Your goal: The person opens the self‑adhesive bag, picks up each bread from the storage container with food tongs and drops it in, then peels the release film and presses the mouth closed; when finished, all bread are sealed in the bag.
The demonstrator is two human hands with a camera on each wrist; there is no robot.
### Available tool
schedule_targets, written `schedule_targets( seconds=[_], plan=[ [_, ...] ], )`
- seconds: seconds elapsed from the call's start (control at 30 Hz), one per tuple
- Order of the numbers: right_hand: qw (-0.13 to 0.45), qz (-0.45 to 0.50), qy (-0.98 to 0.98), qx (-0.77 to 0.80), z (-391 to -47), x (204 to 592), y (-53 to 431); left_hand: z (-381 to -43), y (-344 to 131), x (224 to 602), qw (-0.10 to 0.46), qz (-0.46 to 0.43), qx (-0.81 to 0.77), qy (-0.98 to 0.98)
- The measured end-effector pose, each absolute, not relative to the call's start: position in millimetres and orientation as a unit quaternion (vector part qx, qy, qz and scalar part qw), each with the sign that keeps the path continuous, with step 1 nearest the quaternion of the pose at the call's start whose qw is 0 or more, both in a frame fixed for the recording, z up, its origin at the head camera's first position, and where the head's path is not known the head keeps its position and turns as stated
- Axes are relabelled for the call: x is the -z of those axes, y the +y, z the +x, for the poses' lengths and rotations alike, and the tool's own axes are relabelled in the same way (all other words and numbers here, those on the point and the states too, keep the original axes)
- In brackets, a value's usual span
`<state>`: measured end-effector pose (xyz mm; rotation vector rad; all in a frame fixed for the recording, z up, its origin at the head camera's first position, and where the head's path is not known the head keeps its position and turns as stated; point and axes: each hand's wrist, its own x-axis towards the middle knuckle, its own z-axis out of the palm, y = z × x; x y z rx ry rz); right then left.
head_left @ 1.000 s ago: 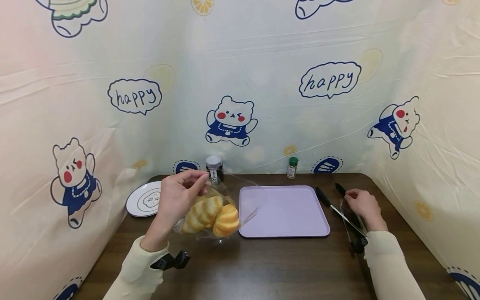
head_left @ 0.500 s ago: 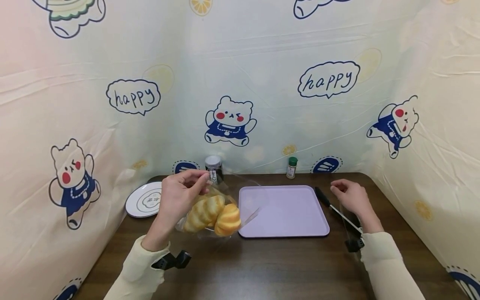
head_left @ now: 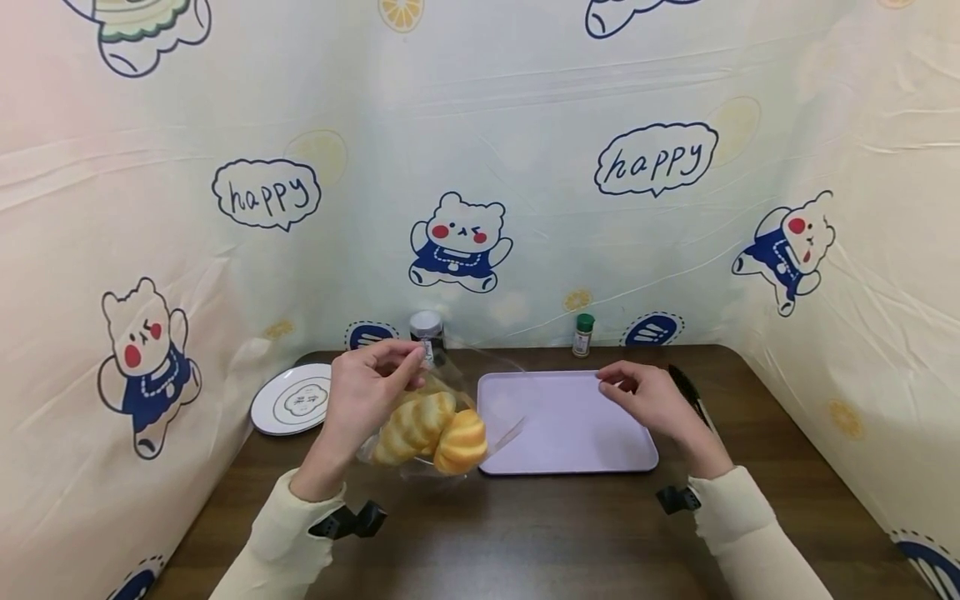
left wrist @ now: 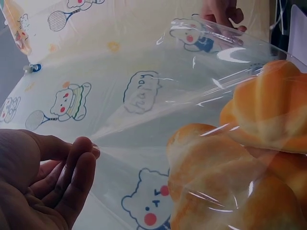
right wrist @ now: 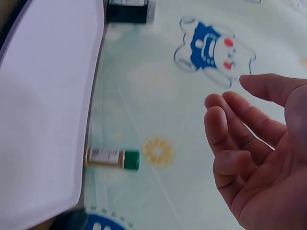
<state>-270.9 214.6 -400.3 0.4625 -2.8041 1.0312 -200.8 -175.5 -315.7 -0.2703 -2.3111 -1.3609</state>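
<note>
My left hand (head_left: 367,387) pinches the top of a clear plastic bag (left wrist: 129,129) between thumb and fingertips. Inside the bag hang several bread rolls (head_left: 416,427), golden and ridged, raised above the table left of the tray. Over the right part of a pale purple tray (head_left: 555,433), my right hand (head_left: 648,400) holds nothing. Its fingers are loosely bent, with the thumb apart from them in the right wrist view. Black-handled metal tongs (head_left: 682,385) lie right of the tray, partly hidden by my right hand and forearm.
A white plate (head_left: 281,404) lies at the left behind my left hand. Along the back edge stand a dark jar with a pale lid (head_left: 427,325) and a small green-capped shaker (head_left: 583,333). Printed cloth (head_left: 465,108) walls in the brown table (head_left: 525,533).
My right hand has left the tongs at the right and moved left over the tray. The left hand and the bag of rolls have shifted slightly right.
</note>
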Motion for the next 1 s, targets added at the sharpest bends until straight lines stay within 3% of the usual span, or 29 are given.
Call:
schedule_targets(
  seconds=[0.4,1.0],
  plan=[
    [0.045,0.298,-0.896,-0.326,-242.4,390.3,162.1,-199.8,-170.6,316.0,0.217,-0.100,0.497,-0.834],
    [0.069,0.287,-0.867,-0.401,-229.2,389.1,121.6,-201.3,-165.6,318.5,0.209,-0.119,0.537,-0.809]
  ],
)
